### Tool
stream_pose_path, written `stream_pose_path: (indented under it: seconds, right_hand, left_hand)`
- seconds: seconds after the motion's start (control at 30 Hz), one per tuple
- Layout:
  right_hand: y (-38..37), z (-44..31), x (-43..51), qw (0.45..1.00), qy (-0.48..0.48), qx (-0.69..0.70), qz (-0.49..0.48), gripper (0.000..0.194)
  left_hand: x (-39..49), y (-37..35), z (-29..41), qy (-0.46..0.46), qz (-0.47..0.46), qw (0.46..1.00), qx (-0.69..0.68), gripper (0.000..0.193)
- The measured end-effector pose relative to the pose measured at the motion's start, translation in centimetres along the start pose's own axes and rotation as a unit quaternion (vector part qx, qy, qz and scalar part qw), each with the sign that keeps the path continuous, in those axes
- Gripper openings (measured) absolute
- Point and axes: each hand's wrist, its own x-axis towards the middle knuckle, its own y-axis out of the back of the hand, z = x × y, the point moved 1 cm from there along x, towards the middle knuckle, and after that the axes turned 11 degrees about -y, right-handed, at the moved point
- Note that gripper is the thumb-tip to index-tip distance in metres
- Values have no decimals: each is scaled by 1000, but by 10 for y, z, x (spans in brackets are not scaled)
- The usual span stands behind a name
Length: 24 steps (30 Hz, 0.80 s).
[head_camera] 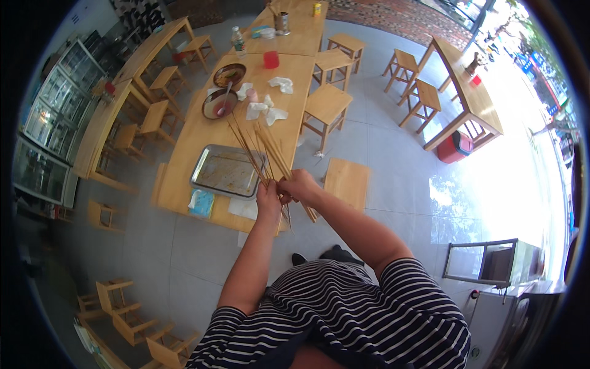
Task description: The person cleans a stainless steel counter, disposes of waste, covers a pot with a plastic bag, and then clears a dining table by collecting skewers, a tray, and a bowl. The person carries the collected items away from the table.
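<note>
My left hand (269, 198) is closed around a bundle of thin wooden skewers (245, 145) that fan out away from me. Beside it, my right hand (298, 185) grips more wooden skewers (275, 150), their other ends sticking out below the hand. Both hands touch or nearly touch above the near right edge of the wooden table (184, 138). Just left of them lies a metal tray (226, 170) with brownish residue. A blue tissue packet (201, 203) sits at the tray's near edge. Farther back stand two bowls (214, 110), one with a spoon in it, near crumpled tissues (275, 115).
A plastic bottle (238, 41), a red cup (271, 60) and a metal can of utensils (281, 22) stand farther along. Wooden stools (328, 104) line the table's right side, one (348, 182) close to my right forearm. A red bin (455, 146) stands under another table.
</note>
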Motion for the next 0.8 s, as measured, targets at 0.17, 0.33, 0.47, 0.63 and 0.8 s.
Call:
stream_pose_path:
  seconds: [0.17,0.33,0.47,0.63,0.8]
  right_hand:
    - [61,66,-21,981,-18,171,93,21]
    - [144,146,-77,964,-10,183,192,26]
    - [217,223,-144,923,13,335,186,21]
    - [309,321,-244,882,91,410,212,23]
    - [385,413,-331,835,96,475,261,24]
  left_hand:
    - [-25,-61,-41,76,-88,992,55,16]
    - [-67,-157,-81,157,-241,955,68,15]
    - [-118,-250,-117,195,-301,931,61,13]
    - [-194,-378,-161,206,-420,881,77,11]
    - [-263,-490,-205,277,-531,795,94,13]
